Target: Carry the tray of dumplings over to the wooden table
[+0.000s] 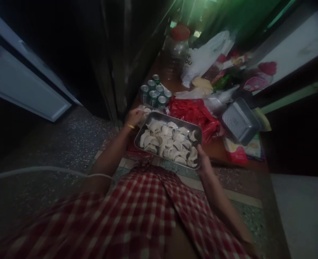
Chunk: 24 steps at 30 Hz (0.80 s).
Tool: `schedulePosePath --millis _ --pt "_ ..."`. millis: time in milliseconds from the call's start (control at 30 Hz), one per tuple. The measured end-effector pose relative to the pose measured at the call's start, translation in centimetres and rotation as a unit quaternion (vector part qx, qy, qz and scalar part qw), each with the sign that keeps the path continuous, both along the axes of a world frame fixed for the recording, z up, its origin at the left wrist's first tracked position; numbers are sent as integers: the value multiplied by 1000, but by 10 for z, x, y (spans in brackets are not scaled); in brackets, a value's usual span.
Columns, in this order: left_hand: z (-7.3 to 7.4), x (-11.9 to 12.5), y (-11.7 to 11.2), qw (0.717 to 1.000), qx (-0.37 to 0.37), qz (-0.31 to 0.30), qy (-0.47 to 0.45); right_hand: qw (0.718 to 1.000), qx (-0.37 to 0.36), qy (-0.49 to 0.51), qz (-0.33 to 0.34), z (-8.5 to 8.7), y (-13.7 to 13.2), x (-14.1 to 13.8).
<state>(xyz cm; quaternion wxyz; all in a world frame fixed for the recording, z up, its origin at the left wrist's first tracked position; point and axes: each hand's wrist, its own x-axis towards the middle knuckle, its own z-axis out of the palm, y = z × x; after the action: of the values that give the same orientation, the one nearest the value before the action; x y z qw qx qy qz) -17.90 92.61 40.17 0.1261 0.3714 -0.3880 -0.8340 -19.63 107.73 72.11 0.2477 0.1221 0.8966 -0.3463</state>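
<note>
Head camera view: I am looking down past my red checked apron at a cluttered low table in a dim room.
Step in hand: I am carrying a metal tray of pale folded dumplings, holding it level just above the near edge of the table, as far as I can judge.
Left hand: I am curling my fingers around the tray's far left corner; a thin yellow bangle is sitting on that wrist.
Right hand: I am gripping the tray's near right corner, fingers closed on the rim.
Tray's place: it is hanging between my two hands, near a red plastic bag and a cluster of green cans.
Next move, my guess: keeping the tray flat so nothing is sliding, and finding bare table, since an upturned grey tin and bags are crowding the surface.
</note>
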Motion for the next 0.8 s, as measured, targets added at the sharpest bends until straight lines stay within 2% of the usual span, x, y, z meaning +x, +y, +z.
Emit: schedulePosePath --millis 100,167,267,367,500,600,700,800 --pt "-7 10 19 988 105 91 60 999 -3 43 11 -11 -5 -11" --pt "-7 20 32 983 128 95 95 997 -4 77 11 -13 -9 -17" --pt "-4 29 48 984 107 50 135 995 0 102 6 -11 -18 -22" --pt "-1 30 55 981 101 2 165 995 11 94 -16 -8 -29 -21" --pt "-2 31 47 976 86 -19 202 993 35 96 -59 -3 -34 -12" --pt "-4 34 38 972 78 -38 220 995 45 73 -52 -2 -31 -5" --pt "-6 37 37 966 74 -71 236 995 54 53 -68 -7 -30 0" --pt "-10 39 40 964 49 -81 249 989 64 80 -103 -14 -36 2"
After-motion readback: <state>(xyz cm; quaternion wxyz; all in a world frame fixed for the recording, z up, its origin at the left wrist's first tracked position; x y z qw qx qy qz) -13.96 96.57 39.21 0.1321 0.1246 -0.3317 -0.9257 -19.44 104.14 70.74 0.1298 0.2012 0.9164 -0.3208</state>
